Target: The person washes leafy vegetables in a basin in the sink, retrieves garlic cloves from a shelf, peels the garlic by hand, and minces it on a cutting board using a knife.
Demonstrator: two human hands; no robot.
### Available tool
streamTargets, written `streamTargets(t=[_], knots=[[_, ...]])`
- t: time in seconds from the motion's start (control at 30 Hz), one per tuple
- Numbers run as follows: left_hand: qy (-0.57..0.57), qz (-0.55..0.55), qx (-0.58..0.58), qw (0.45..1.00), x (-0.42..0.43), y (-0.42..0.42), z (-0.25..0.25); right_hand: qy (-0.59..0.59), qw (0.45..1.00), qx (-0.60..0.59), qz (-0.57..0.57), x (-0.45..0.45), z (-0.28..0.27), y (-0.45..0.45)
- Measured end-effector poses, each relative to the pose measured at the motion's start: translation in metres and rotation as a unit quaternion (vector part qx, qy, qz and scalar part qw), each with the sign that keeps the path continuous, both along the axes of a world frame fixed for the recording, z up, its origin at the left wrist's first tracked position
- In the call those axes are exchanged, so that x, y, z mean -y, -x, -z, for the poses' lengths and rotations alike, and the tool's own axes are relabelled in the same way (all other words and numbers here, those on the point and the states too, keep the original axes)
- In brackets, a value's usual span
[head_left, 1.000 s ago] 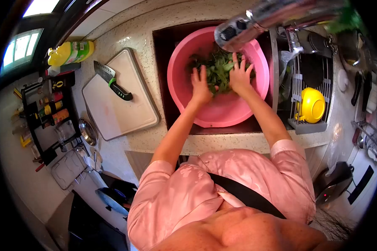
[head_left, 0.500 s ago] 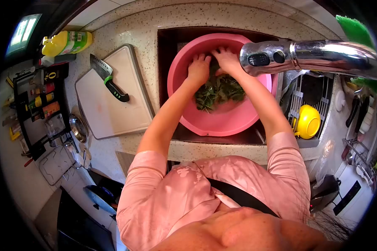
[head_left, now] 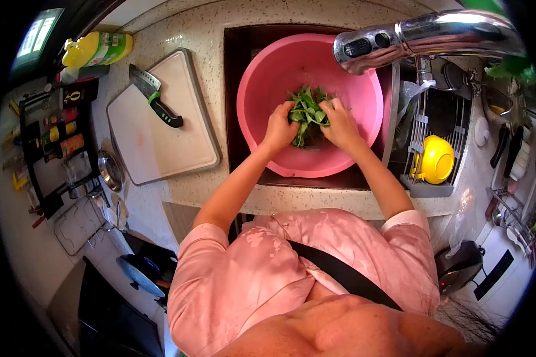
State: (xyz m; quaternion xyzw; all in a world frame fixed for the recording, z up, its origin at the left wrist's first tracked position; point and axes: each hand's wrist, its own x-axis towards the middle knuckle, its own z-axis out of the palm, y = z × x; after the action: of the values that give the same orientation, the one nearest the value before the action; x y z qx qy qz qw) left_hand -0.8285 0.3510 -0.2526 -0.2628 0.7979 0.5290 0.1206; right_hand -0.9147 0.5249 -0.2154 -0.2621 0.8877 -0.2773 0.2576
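Note:
A large pink basin sits in the dark sink. Leafy greens are bunched together near its middle. On the left side of the bunch, my left hand has its fingers curled round the leaves. My right hand grips the same bunch from the right, its fingers bent into the leaves. The fingertips of both hands are partly hidden by the greens. Above the basin's upper right rim hangs the chrome faucet.
A knife lies on a white cutting board left of the sink. A yellow bottle stands at the upper left. Right of the basin, a yellow bowl rests in a grey rack.
My hands have come from the basin's far side toward its middle and closed on the greens. The leaves, spread out before, are now gathered between them.

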Motion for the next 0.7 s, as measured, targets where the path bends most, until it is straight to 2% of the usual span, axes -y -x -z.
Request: streamTargets(t=[0.07, 0.13, 0.17, 0.2, 0.27, 0.3, 0.37, 0.43, 0.47, 0.5, 0.53, 0.57, 0.6, 0.67, 0.7], knots=[[0.071, 0.071, -0.077, 0.992, -0.004, -0.009, -0.004, -0.014, 1.0, 0.003, -0.012, -0.01, 0.011, -0.014], [0.085, 0.107, -0.059, 0.989, -0.009, -0.016, 0.001, -0.039, 0.995, -0.04, -0.084, -0.019, 0.021, -0.024], [0.187, 0.202, -0.005, 0.961, -0.011, -0.019, 0.003, -0.072, 0.989, -0.047, -0.119, -0.023, 0.027, -0.019], [0.286, 0.293, 0.05, 0.911, -0.011, -0.019, 0.005, -0.102, 0.981, -0.054, -0.155, -0.024, 0.027, -0.013], [0.271, 0.306, 0.04, 0.912, 0.003, -0.006, 0.013, -0.153, 0.982, -0.003, -0.106, -0.012, 0.033, 0.015], [0.262, 0.274, 0.03, 0.925, 0.009, 0.006, 0.007, -0.07, 0.991, -0.089, -0.067, -0.01, 0.038, 0.024], [0.255, 0.21, -0.023, 0.944, 0.012, 0.025, 0.01, -0.051, 0.989, -0.124, -0.061, 0.015, 0.043, 0.048], [0.286, 0.209, -0.067, 0.933, 0.01, 0.046, 0.033, -0.038, 0.989, -0.142, -0.03, 0.046, 0.091, 0.068], [0.317, 0.209, -0.11, 0.919, 0.009, 0.056, 0.044, -0.039, 0.989, -0.142, -0.032, 0.06, 0.094, 0.077], [0.316, 0.207, -0.108, 0.92, 0.008, 0.067, 0.049, -0.089, 0.986, -0.114, -0.082, 0.072, 0.093, 0.084], [0.313, 0.235, -0.057, 0.918, 0.006, 0.077, 0.054, -0.139, 0.978, -0.083, -0.131, 0.078, 0.091, 0.088], [0.309, 0.264, -0.006, 0.914, 0.006, 0.084, 0.059, -0.141, 0.978, -0.079, -0.133, 0.078, 0.089, 0.091], [0.305, 0.265, -0.004, 0.915, 0.011, 0.083, 0.073, -0.159, 0.974, -0.035, -0.159, 0.077, 0.083, 0.094], [0.236, 0.349, 0.01, 0.907, 0.02, 0.07, 0.104, -0.198, 0.957, 0.057, -0.204, 0.068, 0.071, 0.1], [0.154, 0.363, 0.101, 0.913, 0.021, 0.072, 0.095, -0.214, 0.945, 0.102, -0.226, 0.063, 0.065, 0.1]])
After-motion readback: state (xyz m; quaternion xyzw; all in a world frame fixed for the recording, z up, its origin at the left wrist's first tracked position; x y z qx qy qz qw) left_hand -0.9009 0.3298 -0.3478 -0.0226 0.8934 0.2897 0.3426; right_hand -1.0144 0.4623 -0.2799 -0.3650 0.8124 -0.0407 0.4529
